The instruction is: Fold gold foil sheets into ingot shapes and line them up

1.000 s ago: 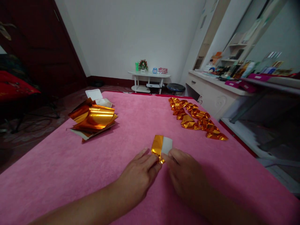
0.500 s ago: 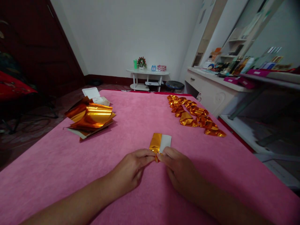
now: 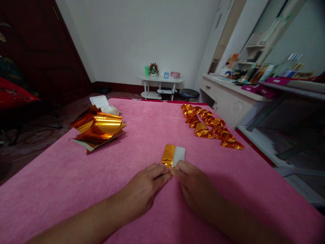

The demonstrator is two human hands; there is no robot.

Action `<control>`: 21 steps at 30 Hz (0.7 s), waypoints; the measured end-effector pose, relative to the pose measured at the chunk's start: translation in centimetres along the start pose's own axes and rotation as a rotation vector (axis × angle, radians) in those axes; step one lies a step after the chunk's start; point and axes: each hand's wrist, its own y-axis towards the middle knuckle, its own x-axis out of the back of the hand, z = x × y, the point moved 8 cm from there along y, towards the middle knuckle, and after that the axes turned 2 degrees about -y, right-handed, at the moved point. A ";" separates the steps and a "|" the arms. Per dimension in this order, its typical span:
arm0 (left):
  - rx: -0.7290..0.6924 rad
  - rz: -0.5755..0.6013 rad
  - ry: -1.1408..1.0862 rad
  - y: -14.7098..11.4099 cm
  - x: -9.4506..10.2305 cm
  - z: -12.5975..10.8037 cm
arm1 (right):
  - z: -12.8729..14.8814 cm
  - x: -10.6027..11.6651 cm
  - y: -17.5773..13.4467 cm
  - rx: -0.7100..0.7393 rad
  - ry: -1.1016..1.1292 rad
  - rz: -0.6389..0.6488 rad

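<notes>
A partly folded sheet of gold foil paper (image 3: 168,154) lies on the pink tablecloth in front of me, its right part showing the pale back side. At its near end, my left hand (image 3: 149,183) pinches the narrowed foil from the left. My right hand (image 3: 194,181) grips the same end from the right, its fingers curled and the thumb against the foil. The two thumbs almost meet, and they hide most of the near tip. Farther off to the left sits a stack of gold foil sheets (image 3: 106,125), loosely curled.
Several folded gold foil pieces (image 3: 203,128) lie in rows at the right of the pink cloth (image 3: 147,125). Behind the stack is an open white box (image 3: 99,101). A white dresser (image 3: 228,91) stands along the right, and a small white table (image 3: 159,79) by the wall.
My left hand has shifted slightly right and its thumb now covers more of the foil's near tip. The right hand stays nearly in place.
</notes>
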 end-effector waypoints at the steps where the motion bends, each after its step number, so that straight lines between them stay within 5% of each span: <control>1: 0.000 -0.001 0.024 0.0 -0.1 0.0 | -0.1 -0.1 0.1 -0.006 -0.033 0.003; 9: 0.016 -0.042 0.101 0.6 0.1 -0.6 | -1.0 0.2 1.0 -0.167 -0.276 -0.072; 14: 0.006 -0.026 0.088 0.4 0.0 -0.5 | 2.1 0.6 0.1 0.178 -0.253 -0.292; 16: 0.018 -0.021 0.072 0.3 -0.2 -0.3 | 2.1 0.1 0.0 0.240 -0.223 -0.252; 21: 0.046 -0.054 0.032 0.4 0.0 -0.1 | -0.8 -0.5 1.4 0.136 -0.137 -0.029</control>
